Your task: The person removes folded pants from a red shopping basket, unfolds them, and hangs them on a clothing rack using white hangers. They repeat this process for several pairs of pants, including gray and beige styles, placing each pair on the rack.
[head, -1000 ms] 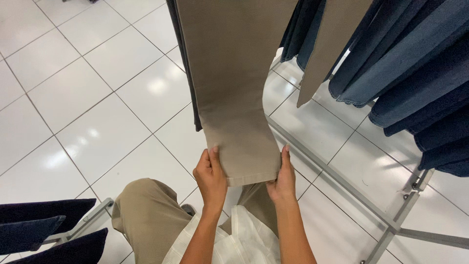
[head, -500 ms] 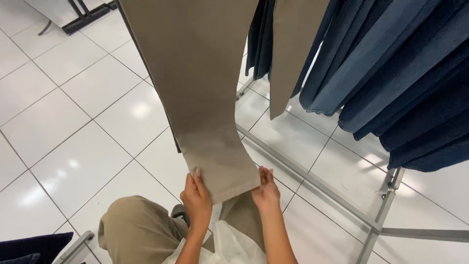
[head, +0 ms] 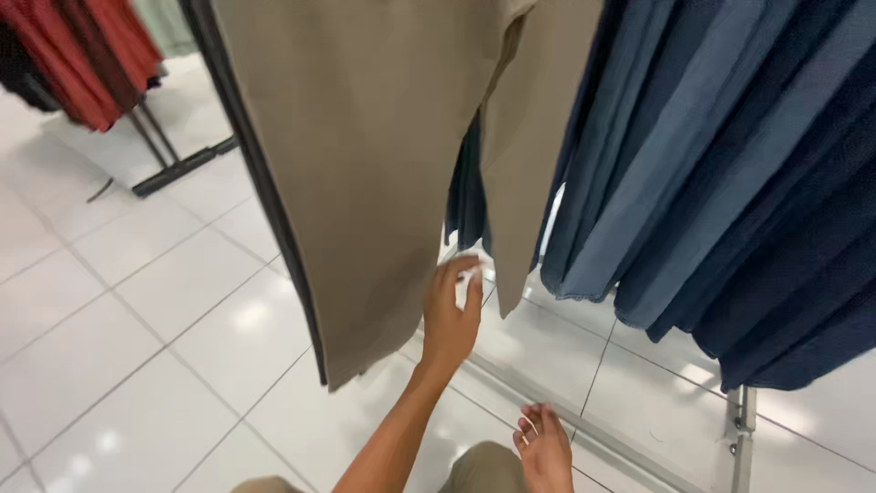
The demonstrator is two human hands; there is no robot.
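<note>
A: Status of the trousers [head: 365, 183]?

B: Beige pair hangs straight on the rack, hem just above the floor [head: 137, 347]. My left hand [head: 452, 315] is at the inner edge of the front leg, fingers loosely curled, touching the cloth but not clamping it.

A: Right hand [head: 546, 447]?

B: Low by my knee, half open, empty. Judged: leg looks smoothed; letting go is what remains.

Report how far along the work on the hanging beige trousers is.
Done: the beige trousers hang full length, hem clear of the floor. In hand: the left hand is at the inner edge of the wide leg; whether it pinches the cloth is unclear. The right hand is low, open, holding nothing. Left: the narrower beige leg beside it is untouched.
</note>
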